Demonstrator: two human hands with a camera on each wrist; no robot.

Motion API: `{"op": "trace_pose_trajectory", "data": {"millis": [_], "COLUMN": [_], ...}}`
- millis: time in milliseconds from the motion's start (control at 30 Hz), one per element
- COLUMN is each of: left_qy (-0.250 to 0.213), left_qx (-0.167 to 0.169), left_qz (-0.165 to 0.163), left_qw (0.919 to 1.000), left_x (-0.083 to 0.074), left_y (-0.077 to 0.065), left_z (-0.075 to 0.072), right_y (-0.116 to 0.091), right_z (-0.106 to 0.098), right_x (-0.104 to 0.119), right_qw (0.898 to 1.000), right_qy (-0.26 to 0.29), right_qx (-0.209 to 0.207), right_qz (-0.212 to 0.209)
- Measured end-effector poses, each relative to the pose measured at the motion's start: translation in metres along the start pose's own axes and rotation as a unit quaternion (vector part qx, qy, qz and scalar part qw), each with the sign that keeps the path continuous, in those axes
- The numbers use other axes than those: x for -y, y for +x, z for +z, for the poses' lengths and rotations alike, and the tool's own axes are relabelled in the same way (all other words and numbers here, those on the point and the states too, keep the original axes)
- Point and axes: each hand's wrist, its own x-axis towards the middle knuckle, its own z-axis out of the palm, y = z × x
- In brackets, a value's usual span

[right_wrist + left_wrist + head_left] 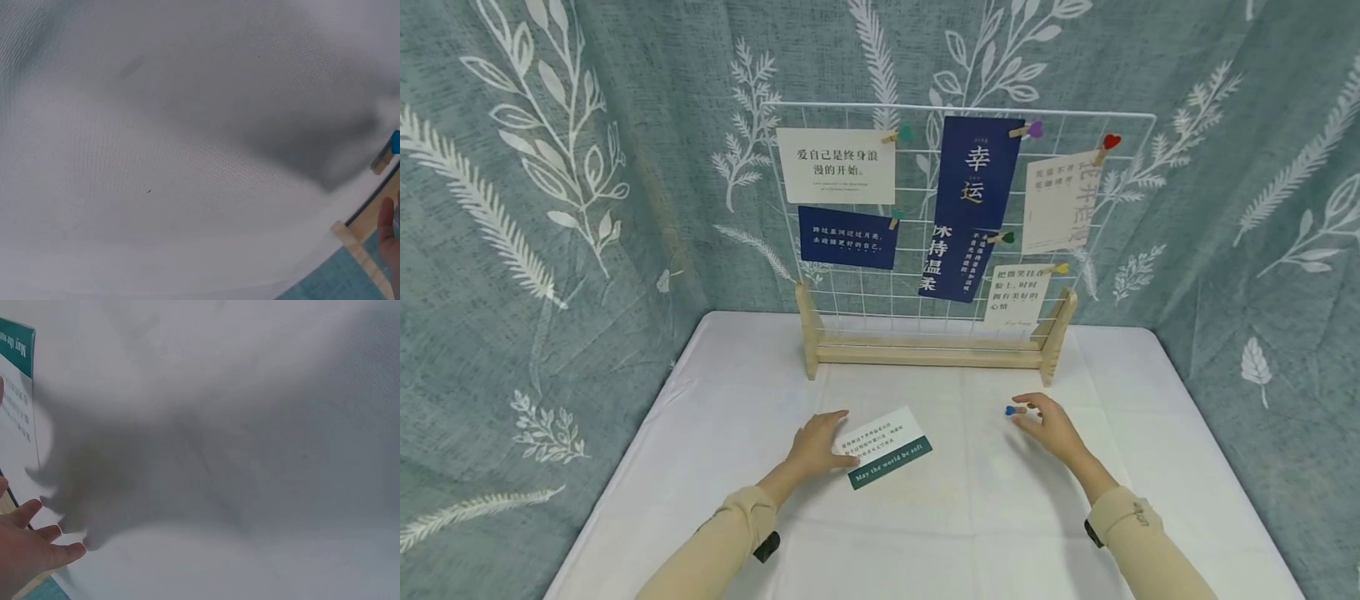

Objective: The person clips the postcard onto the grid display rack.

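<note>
A white card with a dark green strip [891, 448] lies tilted on the white table. My left hand [815, 447] is at its left end, fingers spread, the thumb reaching over the card's near left part. In the left wrist view the fingertips of the left hand [31, 547] are spread apart beside the card [17, 406]. To the right, a small wooden clip with a blue heart [1015, 410] is on the table. My right hand [1051, 427] reaches around it, thumb and fingers apart. In the right wrist view the clip [382, 161] shows just beyond the fingers.
Behind the hands stands a white wire grid [917, 312] on a wooden base [925, 354]. Several cards hang on it by heart clips, among them a dark blue card [977, 175] and a white card [838, 167]. Patterned green curtains [647, 167] surround the table [737, 358].
</note>
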Motion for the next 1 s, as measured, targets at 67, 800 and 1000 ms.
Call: {"op": "trace_pose_trajectory", "data": {"millis": [67,800,1000], "left_qy": [-0.003,-0.049,-0.052], "left_qx": [0.014,0.032,0.036], "left_qz": [-0.007,-0.030,-0.030], "left_qw": [0.9999,0.9978,0.9976], "left_x": [0.002,0.026,0.023], "left_y": [-0.001,-0.005,-0.008], "left_z": [0.000,0.024,0.022], "right_y": [0.000,0.001,0.001], "right_z": [0.000,-0.010,-0.013], "right_x": [-0.001,0.000,-0.003], "right_qw": [1.000,1.000,0.999], "right_qy": [0.002,0.005,-0.002], "right_qx": [0.006,0.026,0.035], "right_qz": [-0.003,0.007,0.005]}}
